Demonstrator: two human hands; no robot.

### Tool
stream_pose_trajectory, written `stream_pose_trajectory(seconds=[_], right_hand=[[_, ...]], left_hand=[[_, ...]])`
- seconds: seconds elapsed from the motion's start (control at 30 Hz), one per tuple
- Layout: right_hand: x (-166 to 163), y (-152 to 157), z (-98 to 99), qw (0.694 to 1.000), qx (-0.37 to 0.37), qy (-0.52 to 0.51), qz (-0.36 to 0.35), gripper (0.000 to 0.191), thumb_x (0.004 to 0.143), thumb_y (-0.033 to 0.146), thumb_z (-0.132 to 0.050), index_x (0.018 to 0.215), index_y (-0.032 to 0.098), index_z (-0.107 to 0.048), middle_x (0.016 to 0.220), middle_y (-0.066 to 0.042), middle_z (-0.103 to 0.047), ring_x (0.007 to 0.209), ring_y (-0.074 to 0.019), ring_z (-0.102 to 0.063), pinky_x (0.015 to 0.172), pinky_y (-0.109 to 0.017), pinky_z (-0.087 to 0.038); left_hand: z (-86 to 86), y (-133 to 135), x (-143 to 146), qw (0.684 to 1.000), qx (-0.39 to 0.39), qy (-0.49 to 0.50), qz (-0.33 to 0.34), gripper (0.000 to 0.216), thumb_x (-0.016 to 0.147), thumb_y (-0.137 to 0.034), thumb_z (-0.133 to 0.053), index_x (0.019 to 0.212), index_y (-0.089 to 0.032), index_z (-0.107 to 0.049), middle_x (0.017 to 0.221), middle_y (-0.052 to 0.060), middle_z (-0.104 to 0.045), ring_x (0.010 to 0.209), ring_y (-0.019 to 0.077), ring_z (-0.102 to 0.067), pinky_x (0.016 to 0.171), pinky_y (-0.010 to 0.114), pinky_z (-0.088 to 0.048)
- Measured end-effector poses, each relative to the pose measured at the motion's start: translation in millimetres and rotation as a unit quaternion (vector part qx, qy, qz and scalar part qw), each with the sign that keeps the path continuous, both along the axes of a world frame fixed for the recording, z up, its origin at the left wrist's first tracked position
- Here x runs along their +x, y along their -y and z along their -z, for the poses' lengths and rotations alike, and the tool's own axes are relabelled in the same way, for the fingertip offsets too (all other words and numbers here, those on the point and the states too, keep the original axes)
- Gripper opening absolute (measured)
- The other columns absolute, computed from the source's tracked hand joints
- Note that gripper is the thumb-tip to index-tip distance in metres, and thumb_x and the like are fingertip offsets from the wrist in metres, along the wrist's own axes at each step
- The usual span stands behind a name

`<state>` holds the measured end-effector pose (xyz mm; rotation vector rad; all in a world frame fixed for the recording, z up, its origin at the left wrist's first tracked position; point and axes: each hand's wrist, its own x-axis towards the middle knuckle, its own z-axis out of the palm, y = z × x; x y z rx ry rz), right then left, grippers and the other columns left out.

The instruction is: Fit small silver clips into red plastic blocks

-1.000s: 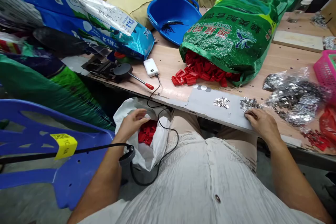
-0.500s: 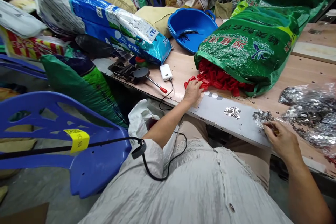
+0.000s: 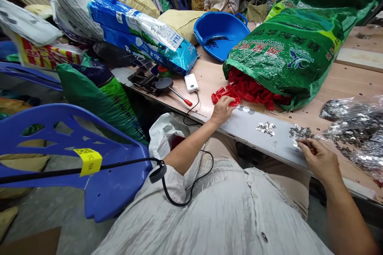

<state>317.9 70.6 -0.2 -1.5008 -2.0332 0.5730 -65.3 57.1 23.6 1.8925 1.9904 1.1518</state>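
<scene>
My left hand (image 3: 223,109) rests on the table edge with its fingers closed on a red plastic piece (image 3: 233,102) from the pile (image 3: 248,89) that spills out of the green sack (image 3: 287,48). My right hand (image 3: 317,157) lies at the front edge, fingers pinched at a small heap of silver metal bits (image 3: 299,131). A second small silver heap (image 3: 265,128) sits between the hands on a grey sheet (image 3: 248,125). A white bag (image 3: 163,135) with red pieces stands by my left knee.
A blue basin (image 3: 220,34) with dark bits, a blue-and-white sack (image 3: 140,34), a white power bank (image 3: 191,83) and a black hand press (image 3: 149,81) crowd the far left. Clear bags of silver parts (image 3: 353,123) lie at right. A blue chair (image 3: 68,155) stands left. Another person sits opposite.
My left hand left the white bag, reached the red pile and has closed on a piece there. My right hand stayed at the silver heap. My head turned left.
</scene>
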Motion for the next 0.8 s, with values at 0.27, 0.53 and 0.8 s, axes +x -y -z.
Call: stream_pose_trajectory(seconds=[0.27,0.53,0.8], right_hand=[[-53.6,15.3,-26.8,0.989,-0.039,-0.122,-0.072,0.031,0.084,0.051,-0.063,0.091,0.022,-0.07,0.077,-0.002,-0.068,0.062,-0.0149,-0.054,0.058,-0.028,-0.043],[-94.2,27.5,-51.7,0.978,-0.042,-0.173,-0.108,0.025,0.088,0.045,-0.062,0.092,0.021,-0.07,0.075,-0.001,-0.065,0.059,-0.0126,-0.049,0.056,-0.026,-0.04],[-103.9,39.0,-58.7,0.972,-0.025,-0.189,-0.135,0.023,0.087,0.043,-0.062,0.09,0.022,-0.069,0.066,0.002,-0.057,0.056,-0.0118,-0.044,0.055,-0.025,-0.038]], left_hand=[[-13.7,48.3,47.7,0.987,0.037,0.141,0.063,0.045,0.077,-0.025,-0.073,0.12,-0.022,-0.057,0.121,0.011,-0.062,0.111,0.0259,-0.056,0.105,0.04,-0.041],[-27.8,71.1,74.3,0.977,0.007,0.182,0.109,0.029,0.077,-0.024,-0.073,0.104,-0.02,-0.065,0.109,0.011,-0.065,0.106,0.0269,-0.055,0.105,0.044,-0.04],[-27.1,78.0,92.9,0.79,-0.115,0.579,0.164,0.043,0.073,-0.033,-0.081,0.111,-0.02,-0.067,0.116,0.009,-0.066,0.102,0.02,-0.063,0.096,0.037,-0.049]])
